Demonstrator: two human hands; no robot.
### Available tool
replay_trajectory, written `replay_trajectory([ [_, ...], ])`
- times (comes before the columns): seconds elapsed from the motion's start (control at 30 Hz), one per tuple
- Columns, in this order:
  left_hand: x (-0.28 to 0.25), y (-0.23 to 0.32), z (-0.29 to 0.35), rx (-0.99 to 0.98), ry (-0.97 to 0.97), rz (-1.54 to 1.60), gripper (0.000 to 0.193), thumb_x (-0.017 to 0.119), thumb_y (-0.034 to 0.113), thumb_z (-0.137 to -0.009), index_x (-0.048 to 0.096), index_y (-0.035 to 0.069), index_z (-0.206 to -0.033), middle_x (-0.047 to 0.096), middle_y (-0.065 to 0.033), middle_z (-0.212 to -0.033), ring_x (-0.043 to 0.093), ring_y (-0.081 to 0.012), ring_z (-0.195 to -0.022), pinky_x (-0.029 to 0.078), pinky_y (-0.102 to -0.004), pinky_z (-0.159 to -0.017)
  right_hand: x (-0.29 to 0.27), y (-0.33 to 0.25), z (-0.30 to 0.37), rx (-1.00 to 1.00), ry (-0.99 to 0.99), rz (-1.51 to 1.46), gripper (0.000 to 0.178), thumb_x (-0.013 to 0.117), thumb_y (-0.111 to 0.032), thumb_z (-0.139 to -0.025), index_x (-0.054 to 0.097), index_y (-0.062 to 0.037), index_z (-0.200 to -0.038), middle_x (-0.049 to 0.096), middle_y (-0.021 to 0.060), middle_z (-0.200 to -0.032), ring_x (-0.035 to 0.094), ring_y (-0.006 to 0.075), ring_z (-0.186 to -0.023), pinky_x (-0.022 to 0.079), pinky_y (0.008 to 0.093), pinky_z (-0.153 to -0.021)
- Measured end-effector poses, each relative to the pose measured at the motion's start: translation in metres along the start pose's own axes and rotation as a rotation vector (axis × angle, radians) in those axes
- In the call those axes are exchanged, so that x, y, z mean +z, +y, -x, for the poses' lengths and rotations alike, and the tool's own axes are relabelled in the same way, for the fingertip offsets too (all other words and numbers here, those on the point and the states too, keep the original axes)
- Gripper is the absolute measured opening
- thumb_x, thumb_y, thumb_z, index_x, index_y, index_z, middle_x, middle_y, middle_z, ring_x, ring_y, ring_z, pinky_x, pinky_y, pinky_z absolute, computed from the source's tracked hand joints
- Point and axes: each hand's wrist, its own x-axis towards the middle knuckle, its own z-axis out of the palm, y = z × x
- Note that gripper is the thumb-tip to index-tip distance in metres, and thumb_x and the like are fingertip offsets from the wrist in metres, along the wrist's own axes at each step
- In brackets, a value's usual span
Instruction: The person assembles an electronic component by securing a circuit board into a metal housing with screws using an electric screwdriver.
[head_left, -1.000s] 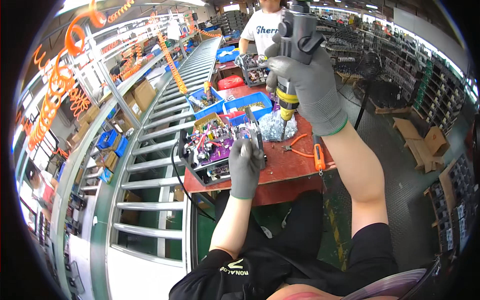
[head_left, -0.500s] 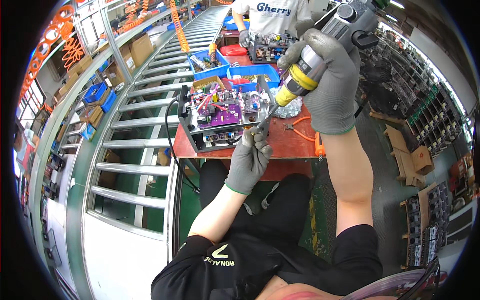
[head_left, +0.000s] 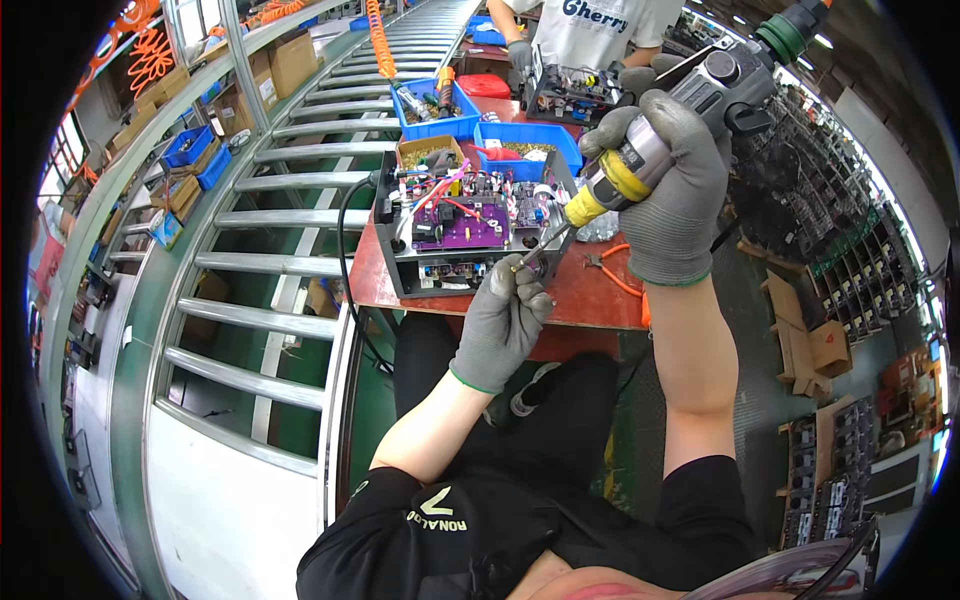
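Observation:
My right hand (head_left: 680, 190), in a grey glove, is wrapped round a grey power screwdriver (head_left: 640, 160) with yellow tape about its nose. Its thin bit slants down to the left, and the tip is at the fingertips of my left hand (head_left: 505, 325). That gloved hand pinches a small brass-coloured screw (head_left: 517, 268), partly hidden by the fingers. Just beyond stands an open dark metal chassis (head_left: 400, 270) on the red table (head_left: 590, 290). It holds a purple circuit board (head_left: 465, 228), wires and other electronic parts.
Behind the chassis are a blue bin (head_left: 545, 137), a cardboard box of small brass-coloured parts (head_left: 428, 150) and another blue bin with tools (head_left: 440, 127). Orange-handled pliers (head_left: 620, 275) lie at right. A roller conveyor (head_left: 270, 265) runs along the left. A co-worker (head_left: 590, 35) handles another chassis (head_left: 575, 95) opposite.
The view has shifted slightly, so the chassis and bins sit a little further right. The bit's tip now shows plainly at my left fingertips. Both hands keep their grips.

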Motion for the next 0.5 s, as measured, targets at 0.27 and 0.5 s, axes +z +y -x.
replay_trajectory([
  [0.27,-0.002,0.005,-0.008,-0.001,0.044,-0.062,0.024,0.060,0.026,-0.101,0.057,0.006,-0.114,0.060,-0.0003,-0.095,0.057,-0.0097,-0.081,0.055,-0.0289,-0.078,0.001,0.014,0.000,-0.192,-0.023,0.341,0.032,0.055,-0.020,-0.092,0.055,-0.0007,-0.118,0.067,0.0131,-0.074,0.068,0.0233,-0.068,0.056,0.0351,-0.064],
  [0.5,-0.009,0.014,-0.013,-0.096,0.169,-0.064,0.026,0.055,0.031,-0.104,0.059,0.007,-0.113,0.058,0.0000,-0.087,0.055,-0.0102,-0.075,0.051,-0.0289,-0.072,-0.005,0.025,-0.001,-0.053,-0.083,0.089,0.026,0.052,-0.019,-0.095,0.061,0.0047,-0.102,0.067,0.0137,-0.078,0.068,0.0219,-0.071,0.057,0.0346,-0.069],
])
